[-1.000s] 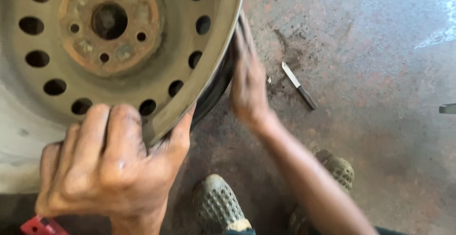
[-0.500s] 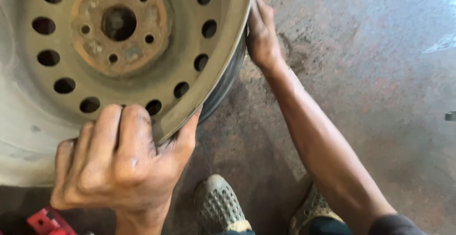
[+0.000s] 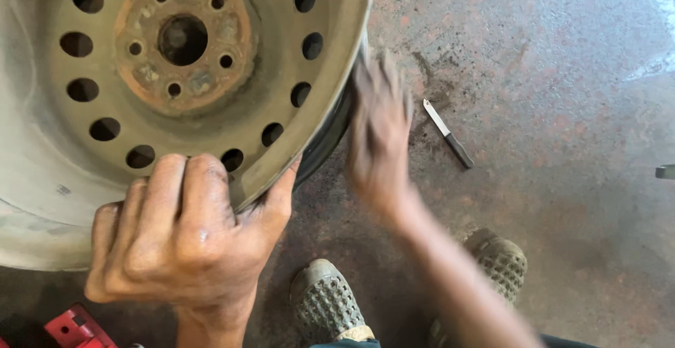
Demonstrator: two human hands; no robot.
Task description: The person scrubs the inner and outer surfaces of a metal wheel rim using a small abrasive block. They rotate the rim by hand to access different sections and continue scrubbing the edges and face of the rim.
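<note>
A dusty steel wheel rim (image 3: 211, 130) with a rusty hub (image 3: 183, 42) and a ring of round holes fills the upper left. It stands tilted on the concrete floor. My left hand (image 3: 183, 239) grips the rim's lower edge, fingers curled over the lip. My right hand (image 3: 380, 137) is motion-blurred, flat against the rim's right side and the dark tyre edge (image 3: 330, 140), fingers together and holding nothing.
A small knife (image 3: 448, 133) with a dark handle lies on the stained concrete floor (image 3: 562, 95) to the right of my right hand. My two perforated shoes (image 3: 327, 302) stand below. A red object (image 3: 74, 327) sits at the bottom left.
My right hand slid up along the rim's right edge, then came back down, uncovering the knife again. The left hand kept its grip; the rim shifted slightly.
</note>
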